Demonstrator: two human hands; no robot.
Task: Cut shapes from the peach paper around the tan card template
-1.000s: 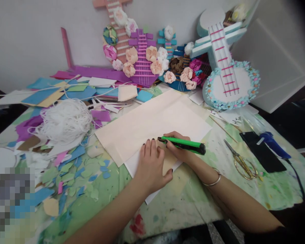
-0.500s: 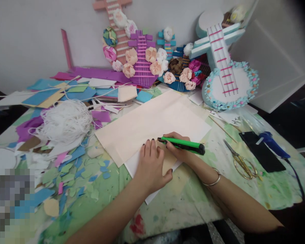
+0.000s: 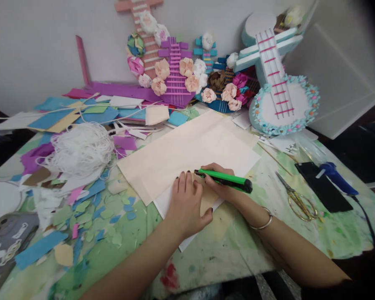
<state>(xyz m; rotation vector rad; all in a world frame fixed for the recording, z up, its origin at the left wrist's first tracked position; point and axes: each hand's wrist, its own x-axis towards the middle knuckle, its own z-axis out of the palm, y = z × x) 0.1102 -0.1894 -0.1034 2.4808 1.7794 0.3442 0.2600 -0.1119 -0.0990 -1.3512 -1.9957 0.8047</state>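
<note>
My left hand lies flat, fingers apart, on a small tan piece of paper and white paper. In my right hand is a green and black cutter, its front end close to my left fingertips. The blade cannot be made out. A large cream sheet spreads out beyond both hands, over part of the white paper. A bracelet is on my right wrist.
Scissors, a black slab and a blue glue gun lie right. White string, paper scraps and a phone are left. Decorated paper instruments stand behind.
Both hands and the cutter hold almost the same place. The view has shifted very slightly, and the phone at the lower left now shows unblurred.
</note>
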